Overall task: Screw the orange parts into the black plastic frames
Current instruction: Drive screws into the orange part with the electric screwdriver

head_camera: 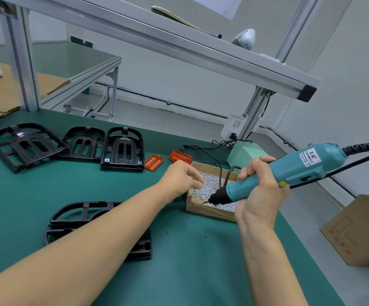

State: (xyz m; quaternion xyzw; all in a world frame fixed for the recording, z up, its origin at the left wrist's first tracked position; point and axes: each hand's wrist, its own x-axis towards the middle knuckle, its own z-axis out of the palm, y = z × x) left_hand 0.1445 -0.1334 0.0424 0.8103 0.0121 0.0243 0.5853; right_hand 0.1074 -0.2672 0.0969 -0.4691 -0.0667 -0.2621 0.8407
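Green table [190,261] under an aluminium frame [179,45], pale walls, left hand [180,177] pinching (fingertips curled) over the screw box [210,209], right hand [259,195] gripping the electric screwdriver [289,171], orange parts [168,159] just beyond, black frames [75,145] further left.

Black frames [121,149] flat; orange parts [154,162] beside (loose).

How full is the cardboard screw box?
Partly full. Silver screws cover the floor of the screw box, well below its rim. The left hand reaches in; the right hand holds the screwdriver over it.
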